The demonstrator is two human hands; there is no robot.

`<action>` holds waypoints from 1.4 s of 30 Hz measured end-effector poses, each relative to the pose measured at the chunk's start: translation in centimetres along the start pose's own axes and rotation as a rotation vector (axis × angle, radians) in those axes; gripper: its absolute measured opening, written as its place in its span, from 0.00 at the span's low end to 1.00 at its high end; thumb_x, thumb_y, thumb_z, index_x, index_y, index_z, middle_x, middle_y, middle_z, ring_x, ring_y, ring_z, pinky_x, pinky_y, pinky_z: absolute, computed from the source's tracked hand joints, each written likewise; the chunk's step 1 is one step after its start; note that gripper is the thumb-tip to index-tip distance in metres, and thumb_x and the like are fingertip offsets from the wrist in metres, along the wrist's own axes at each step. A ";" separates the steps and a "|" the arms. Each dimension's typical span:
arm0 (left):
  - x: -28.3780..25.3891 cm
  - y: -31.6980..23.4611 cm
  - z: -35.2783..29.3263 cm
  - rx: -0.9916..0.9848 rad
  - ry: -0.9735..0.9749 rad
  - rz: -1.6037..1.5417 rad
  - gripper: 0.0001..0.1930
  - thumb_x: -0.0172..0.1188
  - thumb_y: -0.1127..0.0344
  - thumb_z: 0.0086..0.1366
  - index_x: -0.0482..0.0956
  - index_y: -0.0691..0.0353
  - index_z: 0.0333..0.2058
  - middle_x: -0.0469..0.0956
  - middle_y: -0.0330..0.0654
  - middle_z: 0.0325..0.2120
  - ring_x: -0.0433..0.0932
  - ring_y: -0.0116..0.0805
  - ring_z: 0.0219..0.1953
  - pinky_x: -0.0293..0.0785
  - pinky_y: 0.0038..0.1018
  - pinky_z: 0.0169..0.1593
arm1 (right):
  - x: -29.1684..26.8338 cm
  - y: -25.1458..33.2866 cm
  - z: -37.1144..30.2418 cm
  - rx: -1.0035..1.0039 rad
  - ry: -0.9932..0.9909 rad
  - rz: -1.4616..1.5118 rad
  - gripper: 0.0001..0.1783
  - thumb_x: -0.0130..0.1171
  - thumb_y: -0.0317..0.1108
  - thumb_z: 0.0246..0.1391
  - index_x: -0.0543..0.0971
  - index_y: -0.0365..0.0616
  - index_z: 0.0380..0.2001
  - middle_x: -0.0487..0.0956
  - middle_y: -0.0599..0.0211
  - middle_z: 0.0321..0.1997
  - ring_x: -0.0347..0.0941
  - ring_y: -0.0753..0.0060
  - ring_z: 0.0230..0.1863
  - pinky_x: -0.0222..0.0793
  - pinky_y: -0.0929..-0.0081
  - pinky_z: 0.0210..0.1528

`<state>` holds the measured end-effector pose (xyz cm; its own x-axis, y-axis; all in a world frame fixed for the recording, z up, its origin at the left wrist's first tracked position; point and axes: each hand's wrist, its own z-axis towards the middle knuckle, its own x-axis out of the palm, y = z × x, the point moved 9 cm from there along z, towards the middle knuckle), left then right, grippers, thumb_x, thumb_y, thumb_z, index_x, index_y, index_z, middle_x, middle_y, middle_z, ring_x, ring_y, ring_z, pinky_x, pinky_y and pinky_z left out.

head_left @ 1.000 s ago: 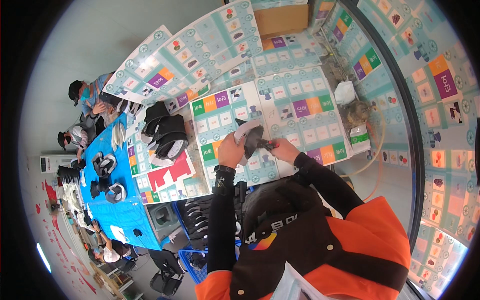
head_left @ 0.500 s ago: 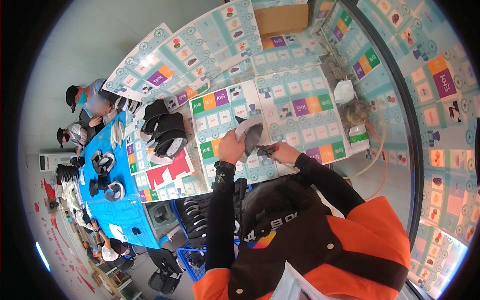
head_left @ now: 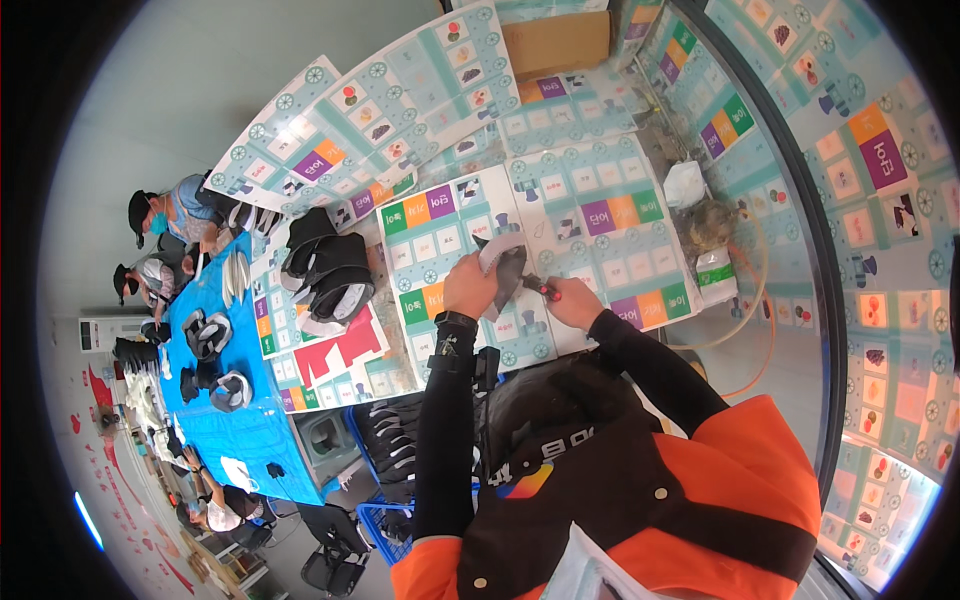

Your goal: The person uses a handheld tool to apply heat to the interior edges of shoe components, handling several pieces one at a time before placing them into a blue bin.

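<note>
My left hand (head_left: 466,290) is closed on a curved grey fabric piece (head_left: 511,266) with a pale band, probably a shoe upper. The piece is held just above the printed board covering the table (head_left: 480,345). In my right hand (head_left: 576,306) is a small hand tool with red and black handles (head_left: 545,289), perhaps snips or pliers. Its dark head points left and meets the right side of the grey piece. Whether its jaws are closed I cannot tell. Left of my hands lies a pile of similar black and grey pieces (head_left: 328,262).
Red-and-white cut paper (head_left: 340,352) lies beneath the pile. Printed panels (head_left: 370,95) rise behind the table. At the right edge stand a white-and-green packet (head_left: 715,275) and a hose (head_left: 760,340). Blue crates (head_left: 385,528) hold dark pieces below. Other people work along a blue-covered table (head_left: 225,440).
My right hand has turned slightly, showing more of the tool's red handle. The grey piece has tilted a little in my left hand. Far left, a co-worker has shifted.
</note>
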<state>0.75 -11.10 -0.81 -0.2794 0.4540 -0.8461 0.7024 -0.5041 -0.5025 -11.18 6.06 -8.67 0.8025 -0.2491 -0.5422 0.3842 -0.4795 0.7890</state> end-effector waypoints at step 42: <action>-15.8 41.5 -0.8 -0.356 -0.509 0.990 0.06 0.59 0.59 0.65 0.75 0.52 0.35 0.75 0.37 0.31 0.80 0.43 0.41 0.73 0.45 0.49 | -3.7 0.6 3.2 -0.253 -0.068 -0.383 0.14 0.61 0.24 0.48 0.81 0.40 0.41 0.79 0.50 0.46 0.72 0.43 0.55 0.68 0.55 0.60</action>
<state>34.88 -38.62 -8.12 0.3191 -0.4096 -0.8546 0.8819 -0.2017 0.4260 -15.31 4.00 -7.10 0.5524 -0.1533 -0.8194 0.7533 -0.3291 0.5694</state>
